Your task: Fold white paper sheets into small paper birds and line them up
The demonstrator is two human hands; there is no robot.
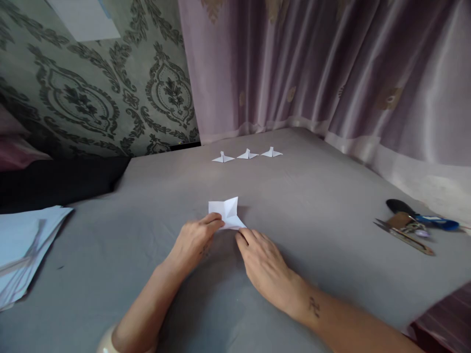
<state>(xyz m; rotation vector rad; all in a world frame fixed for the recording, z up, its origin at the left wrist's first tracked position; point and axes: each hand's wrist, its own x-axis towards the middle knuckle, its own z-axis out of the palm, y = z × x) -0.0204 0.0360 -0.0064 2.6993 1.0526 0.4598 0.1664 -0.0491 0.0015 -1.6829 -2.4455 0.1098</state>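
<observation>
A small white sheet of folded paper (225,212) lies near the middle of the grey surface, its creases crossing at the centre and one corner standing up. My left hand (198,234) pinches the paper's near left edge between closed fingers. At the near right corner, my right hand (259,252) has its fingertips pressed together on the paper's point. The undersides of both sets of fingers are hidden. Beyond the hands, three folded paper figures with spread wings stand in a row: a left one (222,158), a middle one (248,154) and a right one (272,152).
A stack of white paper (29,245) lies at the left, before a black cloth (62,181). Pointed metal snips (405,237), a brown item (400,220) and a black-and-blue tool (423,215) lie at the right. Purple curtains (312,73) hang along the far edge.
</observation>
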